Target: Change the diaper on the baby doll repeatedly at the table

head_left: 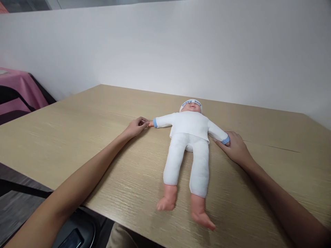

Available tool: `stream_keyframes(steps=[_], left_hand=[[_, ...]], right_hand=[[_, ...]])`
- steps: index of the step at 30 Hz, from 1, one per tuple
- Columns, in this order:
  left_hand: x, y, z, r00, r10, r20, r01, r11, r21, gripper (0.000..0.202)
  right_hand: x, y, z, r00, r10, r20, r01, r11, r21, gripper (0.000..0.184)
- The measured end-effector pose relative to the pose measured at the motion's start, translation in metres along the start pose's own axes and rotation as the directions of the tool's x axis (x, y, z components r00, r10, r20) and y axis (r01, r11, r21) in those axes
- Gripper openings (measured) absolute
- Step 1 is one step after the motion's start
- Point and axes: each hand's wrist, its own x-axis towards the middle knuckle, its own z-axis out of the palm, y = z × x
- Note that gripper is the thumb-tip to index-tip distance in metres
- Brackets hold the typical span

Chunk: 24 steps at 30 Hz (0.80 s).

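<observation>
While both arms reach across the counter [77, 117], here's the doll [190, 122], flat on its back in white, capped head [191, 102] towards the far edge by the wall [165, 48], bare feet [168, 203] pointing at the near edge, arms spread wide. Over to the left hand [136, 127]: the fingers are curled nearly closed, thumb and fingertips lightly pinching the doll's small hand just beyond its blue cuff [154, 123]. Across on the other side, the right hand [236, 147] has the fuller hold, fingers wrapped over the far end of the other sleeve, thumb lying along the underside by the second cuff [226, 140]; exactly how tightly it squeezes, I can't tell. And that mismatch is the one to watch! Any sharp pull from the right could drag the whole body sideways, because the left pinch looks the slighter and might slip off that little hand. Both tugging outward at once would strain the shoulder seams or ride the sleeves up. The legs lie loose, unheld by anyone, so a hard pull towards the near edge could swing those feet out over it.
</observation>
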Motion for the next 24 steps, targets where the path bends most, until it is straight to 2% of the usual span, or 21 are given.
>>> stream_keyframes(steps=[7, 14, 24], left_hand=[[-0.002, 0.002, -0.001, 1.0, -0.003, 0.013, 0.003, 1.0, 0.002, 0.046], [0.001, -0.001, -0.001, 1.0, 0.009, 0.004, -0.01, 1.0, 0.01, 0.046], [-0.002, -0.005, 0.002, 0.995, 0.067, -0.07, -0.065, 0.997, 0.029, 0.049]], right_hand=[[-0.002, 0.0, 0.001, 1.0, -0.002, -0.008, 0.002, 1.0, -0.001, 0.061], [-0.007, 0.003, 0.002, 0.996, 0.027, -0.081, -0.03, 0.999, -0.043, 0.067], [-0.026, -0.005, 0.001, 0.987, 0.02, -0.162, -0.032, 0.997, -0.072, 0.064]])
